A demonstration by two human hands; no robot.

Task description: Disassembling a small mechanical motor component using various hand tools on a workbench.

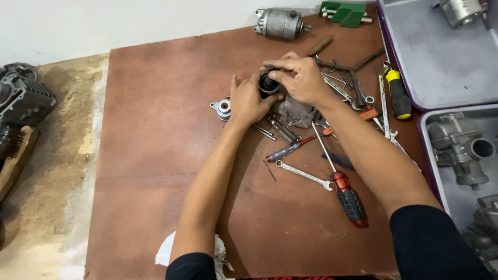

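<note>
Now black cylindrical part [268, 84] clasped between left hand [249, 101], right hand [301, 78].

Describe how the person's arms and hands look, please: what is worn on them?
Both hands, left and right, are bare: no gloves, rings or watch visible. The forearms are bare too. Dark sleeves cover only the upper arms.

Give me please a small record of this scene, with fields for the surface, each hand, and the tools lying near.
surface: reddish-brown board on the floor
left hand: left hand steadies a small black cylindrical part from the side
right hand: right hand grips the top of the same part with its fingertips
near tools: red-and-black-handled screwdriver, silver combination wrench, yellow-and-black-handled screwdriver
behind: grey metal cylindrical motor, green plastic block
right side: two grey trays with purple rims holding metal castings
</note>
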